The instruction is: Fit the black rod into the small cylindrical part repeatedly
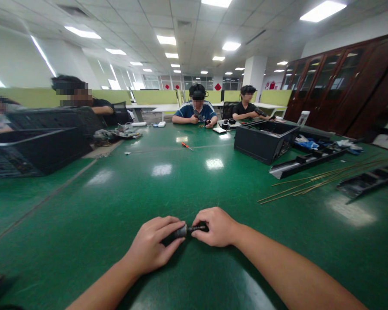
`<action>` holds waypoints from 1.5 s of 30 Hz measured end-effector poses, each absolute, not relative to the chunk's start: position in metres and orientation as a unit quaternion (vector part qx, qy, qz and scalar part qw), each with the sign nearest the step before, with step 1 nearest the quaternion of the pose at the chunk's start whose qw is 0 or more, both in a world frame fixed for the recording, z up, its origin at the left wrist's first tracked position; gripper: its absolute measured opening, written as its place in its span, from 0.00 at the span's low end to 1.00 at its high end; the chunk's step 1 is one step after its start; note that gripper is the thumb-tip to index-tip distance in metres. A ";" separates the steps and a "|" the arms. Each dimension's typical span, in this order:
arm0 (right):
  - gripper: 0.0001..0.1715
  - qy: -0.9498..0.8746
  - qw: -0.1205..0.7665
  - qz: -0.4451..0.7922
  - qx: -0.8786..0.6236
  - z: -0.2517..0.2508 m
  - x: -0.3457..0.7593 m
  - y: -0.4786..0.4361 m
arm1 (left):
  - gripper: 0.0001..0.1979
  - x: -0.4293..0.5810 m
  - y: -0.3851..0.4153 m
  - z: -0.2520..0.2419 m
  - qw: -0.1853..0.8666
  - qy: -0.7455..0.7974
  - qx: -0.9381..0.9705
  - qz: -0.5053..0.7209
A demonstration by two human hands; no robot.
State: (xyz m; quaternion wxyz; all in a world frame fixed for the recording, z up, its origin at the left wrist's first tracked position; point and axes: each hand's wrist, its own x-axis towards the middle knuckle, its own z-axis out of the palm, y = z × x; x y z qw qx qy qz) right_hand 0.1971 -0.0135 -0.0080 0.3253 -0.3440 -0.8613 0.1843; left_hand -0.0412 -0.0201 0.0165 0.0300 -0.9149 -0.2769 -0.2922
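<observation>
Low over the green table (pixel 142 193), my two hands meet at a dark cylindrical part (pixel 181 231) with a grey metal collar. My left hand (pixel 153 242) is wrapped round its thicker body, thumb below and fingers above. From the collar a thinner, ribbed black shaft (pixel 194 229) points to the right. My right hand (pixel 216 226) pinches this shaft near its far end, between thumb and fingers. The part lies roughly level. Its left end is hidden in my left palm, so its exact kind does not show.
An orange-handled screwdriver (pixel 185 145) lies ahead. Black computer cases stand at right (pixel 261 140) and left (pixel 35 146). Thin brass-coloured rods (pixel 304 183) and black channel pieces (pixel 307 161) lie at right. Several people sit round the table; one (pixel 195 110) works opposite.
</observation>
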 end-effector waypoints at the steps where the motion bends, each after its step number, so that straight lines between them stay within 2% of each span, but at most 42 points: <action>1: 0.09 -0.861 0.324 0.184 -0.345 -0.008 0.197 -0.013 | 0.15 -0.041 -0.020 0.017 0.031 -0.278 -0.915 -0.293; 45: 0.07 -0.855 0.340 0.171 -0.354 -0.007 0.201 -0.011 | 0.18 -0.050 -0.015 0.013 0.040 -0.263 -0.913 -0.310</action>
